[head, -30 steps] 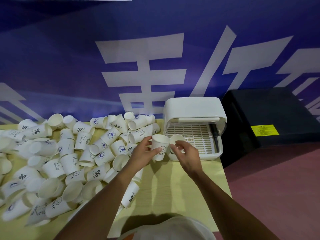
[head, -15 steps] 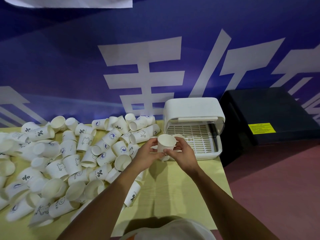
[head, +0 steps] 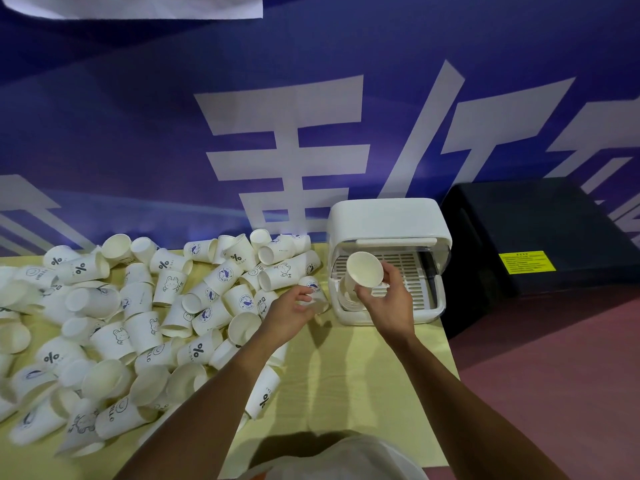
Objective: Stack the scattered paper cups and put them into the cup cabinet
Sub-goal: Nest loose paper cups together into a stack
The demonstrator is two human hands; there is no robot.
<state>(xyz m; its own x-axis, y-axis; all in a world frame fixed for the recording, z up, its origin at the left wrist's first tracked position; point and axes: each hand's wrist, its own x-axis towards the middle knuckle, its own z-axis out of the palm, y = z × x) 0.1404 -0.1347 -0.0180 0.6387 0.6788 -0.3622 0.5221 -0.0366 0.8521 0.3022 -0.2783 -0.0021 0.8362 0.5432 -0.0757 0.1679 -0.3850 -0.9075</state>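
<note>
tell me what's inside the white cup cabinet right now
A white slatted rack lines the cup cabinet floor. At its opening the right hand holds a stack of cups, mouth toward the camera. The hand and stack hide whatever lies behind them.

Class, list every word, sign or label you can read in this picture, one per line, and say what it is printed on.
"%": back-left paper cup, and several others.
"HELLO": front paper cup.
Yellow label on the black box: too small to read.
Round blue print on a middle cup: blurred.
White characters on the blue wall: cut off, not readable.
</note>
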